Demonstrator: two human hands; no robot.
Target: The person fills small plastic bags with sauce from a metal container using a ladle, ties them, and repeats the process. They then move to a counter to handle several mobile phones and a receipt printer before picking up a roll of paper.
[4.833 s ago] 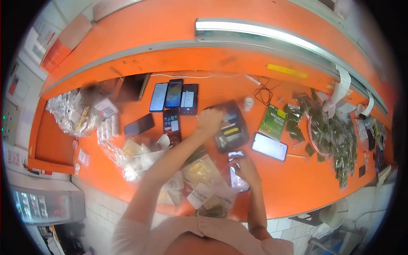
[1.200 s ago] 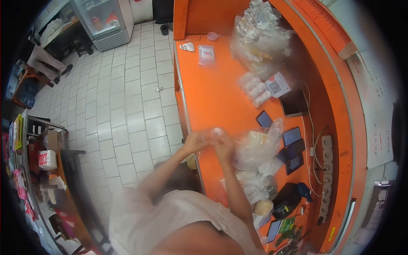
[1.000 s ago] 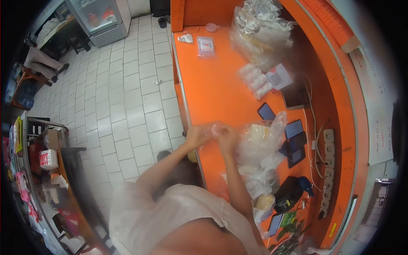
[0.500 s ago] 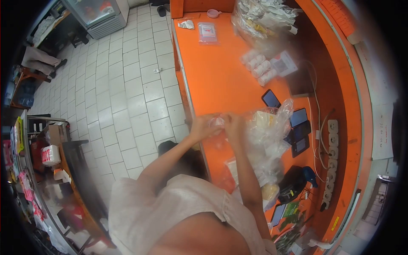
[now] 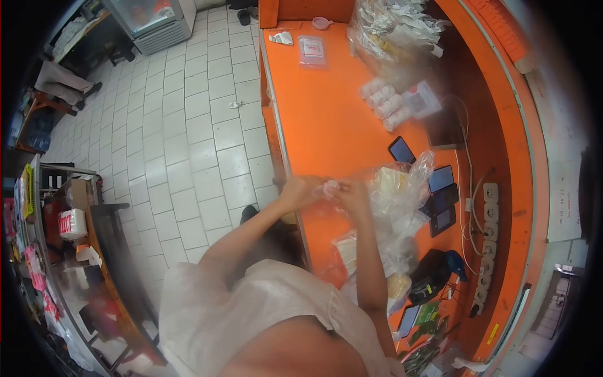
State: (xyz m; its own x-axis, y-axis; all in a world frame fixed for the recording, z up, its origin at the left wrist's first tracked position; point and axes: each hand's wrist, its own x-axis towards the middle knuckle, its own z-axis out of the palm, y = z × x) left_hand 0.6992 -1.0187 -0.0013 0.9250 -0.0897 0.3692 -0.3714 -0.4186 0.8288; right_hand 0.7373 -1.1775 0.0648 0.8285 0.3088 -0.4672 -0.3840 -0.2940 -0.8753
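Above the near edge of the orange counter [image 5: 326, 119], my left hand [image 5: 301, 191] and my right hand [image 5: 352, 196] meet around a small pale, translucent item [image 5: 330, 187]. The fingers of both are closed on it, and it looks like a small plastic-wrapped piece, too blurred to name surely. Just right of my right hand lie clear plastic bags [image 5: 402, 213] with a pale yellow block [image 5: 392, 180] among them.
White rolls [image 5: 386, 103] stand in a row farther up the counter. Phones [image 5: 441, 179] lie right of the bags, near a power strip [image 5: 488, 232]. A black bag [image 5: 430, 276] sits nearer. At far left, a person's legs [image 5: 63, 81] show.
The pale item shows more fully between my fingers. My right hand has shifted slightly right and down. The whole view has moved a little.
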